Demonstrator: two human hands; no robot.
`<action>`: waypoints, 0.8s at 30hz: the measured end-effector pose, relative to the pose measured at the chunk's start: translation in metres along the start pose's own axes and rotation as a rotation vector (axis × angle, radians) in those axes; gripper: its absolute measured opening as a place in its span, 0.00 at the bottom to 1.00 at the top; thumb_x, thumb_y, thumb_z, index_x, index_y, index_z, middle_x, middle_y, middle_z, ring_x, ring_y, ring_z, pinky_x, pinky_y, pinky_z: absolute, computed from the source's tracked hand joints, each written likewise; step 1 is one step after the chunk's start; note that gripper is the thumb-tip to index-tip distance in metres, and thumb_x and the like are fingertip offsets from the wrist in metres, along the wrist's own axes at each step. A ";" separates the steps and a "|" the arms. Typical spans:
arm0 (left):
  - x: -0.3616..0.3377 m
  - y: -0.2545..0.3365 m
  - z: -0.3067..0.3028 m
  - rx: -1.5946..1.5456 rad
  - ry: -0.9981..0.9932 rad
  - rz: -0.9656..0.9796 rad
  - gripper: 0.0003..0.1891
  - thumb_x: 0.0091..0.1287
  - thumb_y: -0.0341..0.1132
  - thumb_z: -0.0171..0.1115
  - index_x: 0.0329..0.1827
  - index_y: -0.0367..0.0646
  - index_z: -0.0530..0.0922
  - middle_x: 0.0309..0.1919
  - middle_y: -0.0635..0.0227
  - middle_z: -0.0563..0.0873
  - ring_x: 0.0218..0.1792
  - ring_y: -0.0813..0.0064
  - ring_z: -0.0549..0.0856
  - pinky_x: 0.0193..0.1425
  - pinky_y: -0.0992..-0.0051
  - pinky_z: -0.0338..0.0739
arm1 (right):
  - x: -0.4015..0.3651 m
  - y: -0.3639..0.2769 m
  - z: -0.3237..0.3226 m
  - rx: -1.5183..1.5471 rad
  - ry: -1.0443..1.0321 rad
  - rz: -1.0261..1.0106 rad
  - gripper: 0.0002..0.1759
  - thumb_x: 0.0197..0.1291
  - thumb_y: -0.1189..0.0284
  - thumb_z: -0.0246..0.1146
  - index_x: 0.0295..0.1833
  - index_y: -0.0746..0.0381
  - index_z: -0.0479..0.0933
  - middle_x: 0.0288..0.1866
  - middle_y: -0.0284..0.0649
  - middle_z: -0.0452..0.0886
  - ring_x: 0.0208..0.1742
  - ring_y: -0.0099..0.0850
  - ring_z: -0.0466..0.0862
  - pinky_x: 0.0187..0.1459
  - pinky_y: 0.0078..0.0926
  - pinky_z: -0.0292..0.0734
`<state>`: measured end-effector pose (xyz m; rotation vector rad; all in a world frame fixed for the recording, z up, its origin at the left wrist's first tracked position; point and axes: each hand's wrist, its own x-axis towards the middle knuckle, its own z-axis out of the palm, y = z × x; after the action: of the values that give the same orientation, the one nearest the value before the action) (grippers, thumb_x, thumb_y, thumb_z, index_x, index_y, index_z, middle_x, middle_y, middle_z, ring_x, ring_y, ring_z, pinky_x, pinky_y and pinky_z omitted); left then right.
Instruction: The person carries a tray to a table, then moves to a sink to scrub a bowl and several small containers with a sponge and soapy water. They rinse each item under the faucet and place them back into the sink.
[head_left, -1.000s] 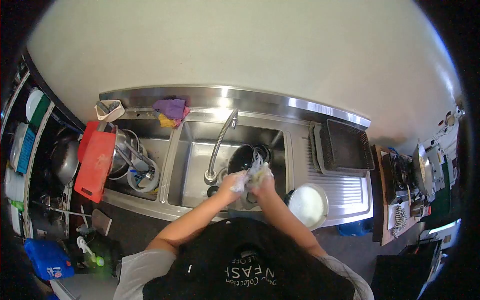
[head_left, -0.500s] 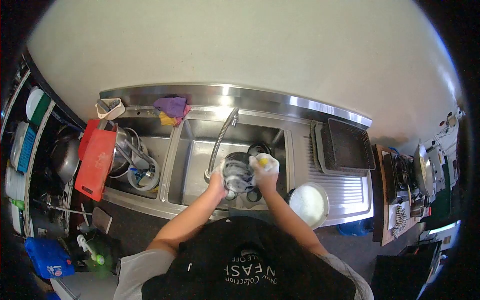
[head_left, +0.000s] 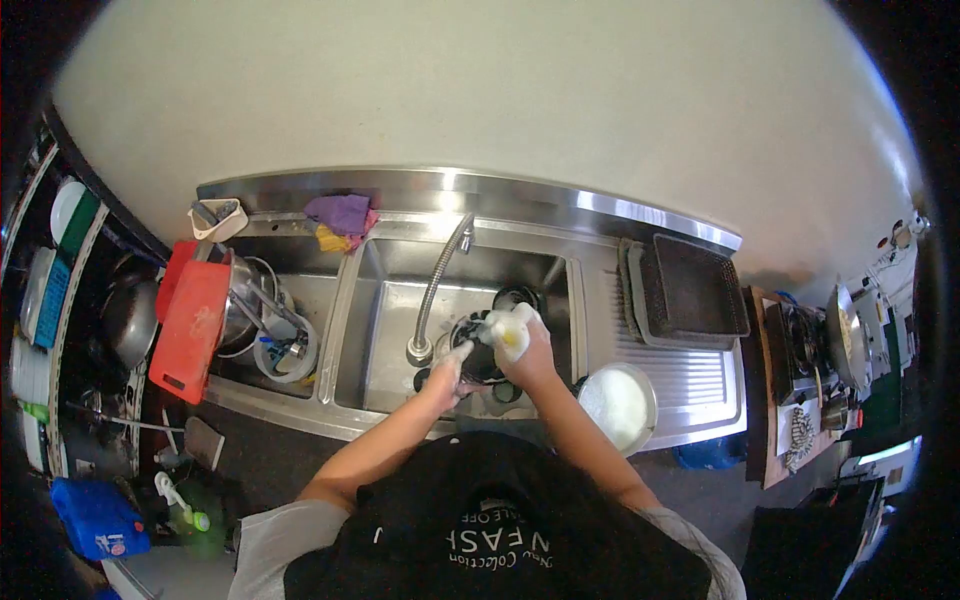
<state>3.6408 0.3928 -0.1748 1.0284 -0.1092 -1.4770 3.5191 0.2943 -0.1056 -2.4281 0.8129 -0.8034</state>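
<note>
Over the steel sink, my left hand grips the near left edge of a round black bowl, its fingers white with suds. My right hand is closed around a foamy yellow sponge, held at the bowl's upper right side. Foam and the hands cover part of the bowl. Another dark round dish lies in the sink just beyond my right hand. Small dark items sit low in the basin, partly hidden by the hands.
A flexible faucet rises left of my hands. On the right drainboard are a pot of suds and dark mesh baskets. Red cutting boards and a utensil bucket occupy the left side; cloths lie behind.
The bowl has turned from its foam-covered round face to a tilted view with less foam. My right hand and sponge have shifted slightly left; my left hand has moved a little right and nearer me.
</note>
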 end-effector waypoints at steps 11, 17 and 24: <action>0.017 0.013 0.005 0.272 -0.043 0.152 0.25 0.70 0.51 0.44 0.65 0.49 0.64 0.53 0.64 0.76 0.50 0.70 0.78 0.49 0.63 0.77 | -0.024 0.009 0.033 0.072 -0.468 0.019 0.11 0.48 0.64 0.62 0.34 0.60 0.77 0.36 0.47 0.79 0.40 0.45 0.79 0.41 0.38 0.73; -0.014 0.042 0.026 0.416 -0.106 -0.107 0.32 0.65 0.62 0.44 0.66 0.50 0.62 0.56 0.60 0.75 0.51 0.59 0.80 0.39 0.54 0.81 | 0.005 -0.008 -0.030 -0.628 -0.458 -0.520 0.09 0.51 0.66 0.56 0.31 0.56 0.81 0.44 0.41 0.79 0.45 0.36 0.78 0.49 0.41 0.67; 0.004 0.036 0.000 0.418 -0.130 -0.237 0.37 0.61 0.67 0.44 0.67 0.52 0.61 0.57 0.58 0.74 0.53 0.49 0.76 0.35 0.46 0.79 | 0.007 -0.015 -0.030 -0.606 -0.509 -0.408 0.13 0.52 0.67 0.54 0.43 0.56 0.78 0.47 0.45 0.79 0.50 0.37 0.77 0.58 0.50 0.61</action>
<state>3.6687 0.3808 -0.1543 1.3121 -0.4147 -1.7825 3.5102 0.2941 -0.0724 -3.1938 0.3929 -0.0151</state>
